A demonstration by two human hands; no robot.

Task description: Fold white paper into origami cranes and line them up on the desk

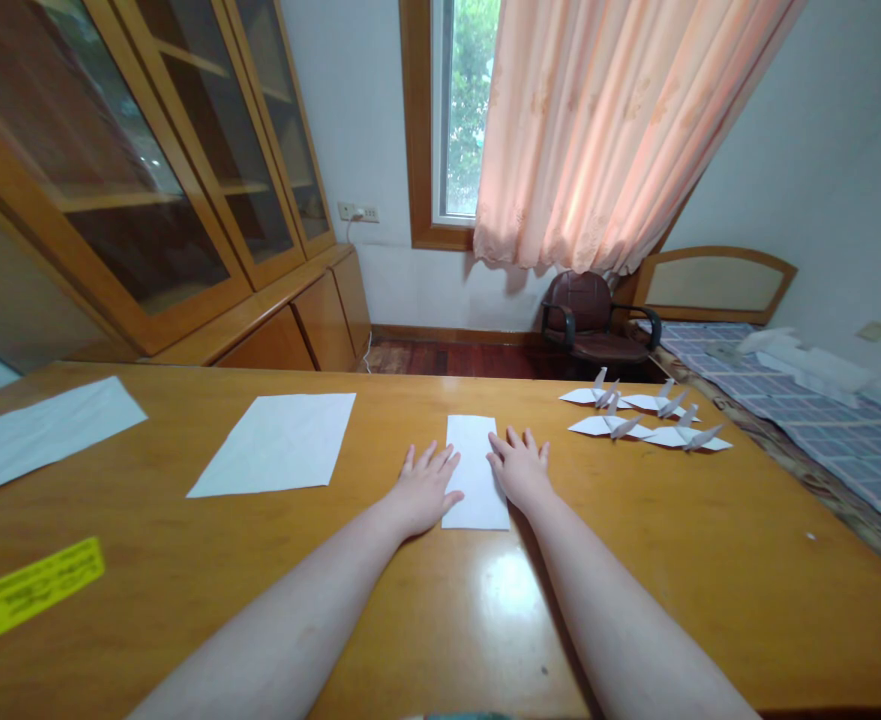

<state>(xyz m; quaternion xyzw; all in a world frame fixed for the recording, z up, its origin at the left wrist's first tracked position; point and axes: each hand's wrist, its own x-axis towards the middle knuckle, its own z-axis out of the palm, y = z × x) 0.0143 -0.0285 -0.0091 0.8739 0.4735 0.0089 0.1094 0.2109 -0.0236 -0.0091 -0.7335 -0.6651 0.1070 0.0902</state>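
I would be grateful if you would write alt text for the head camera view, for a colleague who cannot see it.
The left hand and right hand rest flat at either side of a narrow white paper strip on a wooden table, with four white origami cranes to the right and two larger white paper sheets to the left.

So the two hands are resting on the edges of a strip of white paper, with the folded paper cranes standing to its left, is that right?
Not quite: the head view shows the paper cranes to the right of the white paper strip, not to its left. The rest holds: the left hand and right hand rest on its edges.
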